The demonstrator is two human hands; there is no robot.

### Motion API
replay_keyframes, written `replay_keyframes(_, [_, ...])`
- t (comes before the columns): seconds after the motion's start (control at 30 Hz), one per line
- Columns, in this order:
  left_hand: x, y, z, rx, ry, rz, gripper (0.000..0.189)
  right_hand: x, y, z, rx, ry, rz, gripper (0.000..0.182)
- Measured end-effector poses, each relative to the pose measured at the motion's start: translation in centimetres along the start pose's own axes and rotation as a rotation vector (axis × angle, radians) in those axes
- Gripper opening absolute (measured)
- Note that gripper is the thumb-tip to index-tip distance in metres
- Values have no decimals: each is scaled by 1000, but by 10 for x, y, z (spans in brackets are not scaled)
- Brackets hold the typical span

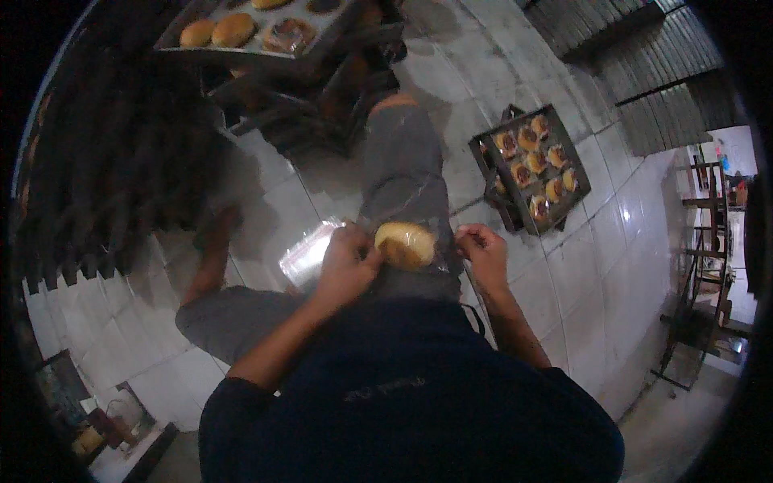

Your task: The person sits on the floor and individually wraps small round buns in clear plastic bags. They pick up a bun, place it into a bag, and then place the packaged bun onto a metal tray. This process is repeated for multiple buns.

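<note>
A golden bread bun (404, 245) inside a clear plastic bag lies between my two hands, above my lap. My left hand (349, 259) pinches the bag's edge just left of the bun. At the right, my right hand (483, 247) has its fingers closed at the other end of the clear film, a little apart from the bun. A stack of clear plastic bags (307, 253) lies beside my left hand, partly hidden by it.
A dark tray (580, 187) of wrapped buns stands on other trays on the tiled floor at right. Another tray (229, 52) with buns is at the upper left, beside many stacked dark trays (115, 133). Corrugated metal sheets (652, 72) and a rack (703, 259) stand farther right.
</note>
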State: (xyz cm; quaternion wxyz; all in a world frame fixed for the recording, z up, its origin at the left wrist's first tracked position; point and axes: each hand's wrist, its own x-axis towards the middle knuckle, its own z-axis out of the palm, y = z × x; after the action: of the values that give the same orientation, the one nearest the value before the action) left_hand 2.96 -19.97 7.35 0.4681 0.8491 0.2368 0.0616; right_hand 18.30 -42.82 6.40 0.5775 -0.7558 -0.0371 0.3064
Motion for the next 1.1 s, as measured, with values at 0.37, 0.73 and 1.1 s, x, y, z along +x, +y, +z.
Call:
replay_keyframes(0.37, [-29, -62, -41, -151, 501, -94, 16, 66, -154, 122, -526, -940, -516, 56])
replay_keyframes(0.73, [-75, -101, -46, 636, 135, 18, 47, 190, -306, 222, -576, -367, -1400, 38])
replay_keyframes(1.1, [-97, -3, -112, 36, -216, -184, 26, 49, -122, 201, -800, -710, -1379, 23])
